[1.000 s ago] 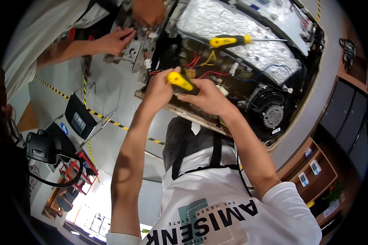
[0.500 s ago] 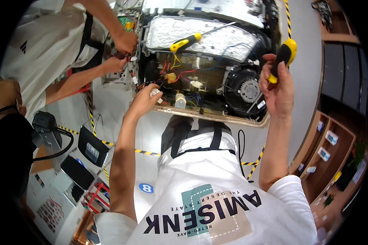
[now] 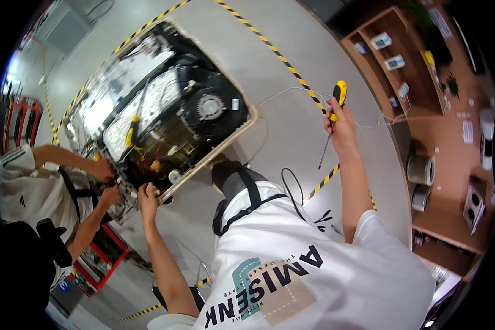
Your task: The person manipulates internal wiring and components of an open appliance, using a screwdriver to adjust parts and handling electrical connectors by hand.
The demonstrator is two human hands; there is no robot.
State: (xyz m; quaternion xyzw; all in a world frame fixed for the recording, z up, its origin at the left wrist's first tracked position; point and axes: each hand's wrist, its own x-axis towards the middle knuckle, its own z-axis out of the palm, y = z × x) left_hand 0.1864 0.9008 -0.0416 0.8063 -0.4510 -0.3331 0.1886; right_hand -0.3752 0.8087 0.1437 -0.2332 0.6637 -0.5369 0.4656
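My right hand (image 3: pixel 344 129) is raised off to the right of the opened appliance (image 3: pixel 234 147), closed around a screwdriver (image 3: pixel 341 92). Its handle is black and yellow, and the thin shaft points downward. At the appliance's near left corner, my left hand (image 3: pixel 147 203) has its fingers pinched on a small white plastic part, mostly hidden by the fingertips. Beside that hand are loose coloured wires and a white round part (image 3: pixel 174 176). A second black and yellow screwdriver (image 3: pixel 132 131) lies on the silver foil panel (image 3: pixel 115 140). A black round fan housing (image 3: pixel 210 107) sits farther right.
A co-worker's hands (image 3: pixel 105 181) work at the appliance's left side. Yellow and black tape (image 3: pixel 269 47) marks the floor. A white cable (image 3: pixel 291 89) runs right toward wooden shelving (image 3: pixel 363 60). A red cart frame (image 3: pixel 107 269) stands at the lower left.
My view has turned right, so the appliance appears tilted and farther left. The screwdriver in my right hand is now away from the appliance. My left hand stays at the near left corner.
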